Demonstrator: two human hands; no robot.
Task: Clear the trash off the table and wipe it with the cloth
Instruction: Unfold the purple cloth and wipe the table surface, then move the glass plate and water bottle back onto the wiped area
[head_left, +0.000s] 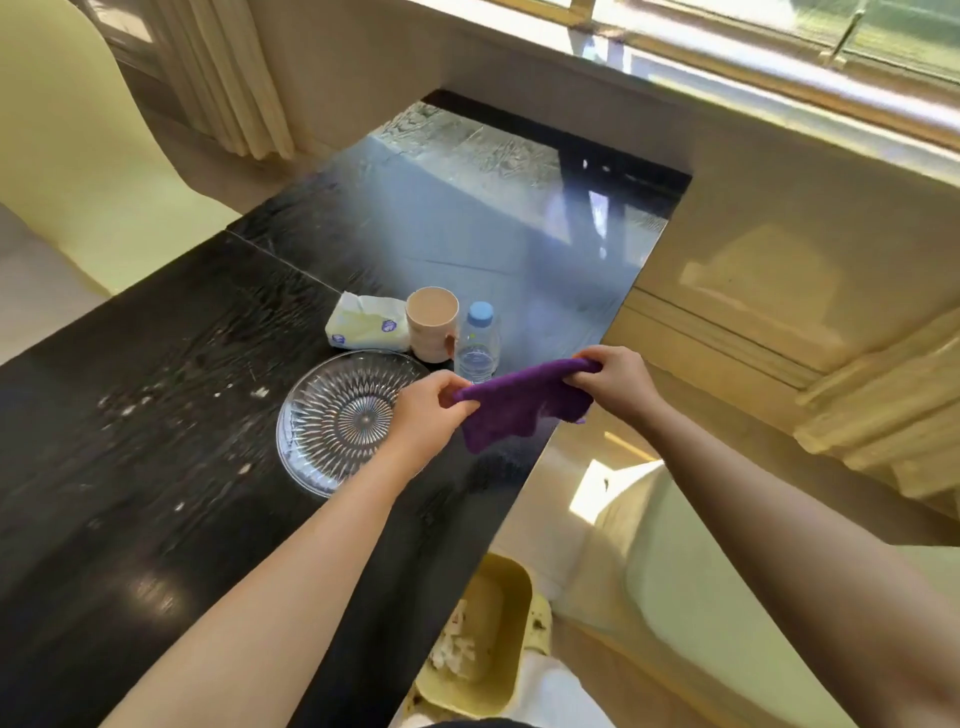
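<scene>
A purple cloth (519, 405) hangs stretched between both hands above the right edge of the glossy black table (156, 467). My left hand (428, 410) pinches its left end and my right hand (613, 382) grips its right end. Small white crumbs (254, 393) lie scattered on the table left of a clear glass plate (337, 421). Below the table edge stands a yellow trash bin (483, 634) with white crumpled scraps inside.
Behind the plate stand a tissue pack (366, 328), a beige cup (432, 325) and a small water bottle (478, 343) with a blue cap. A pale yellow chair (727, 597) sits right of the table, another chair (67, 156) at far left. A window ledge runs along the back.
</scene>
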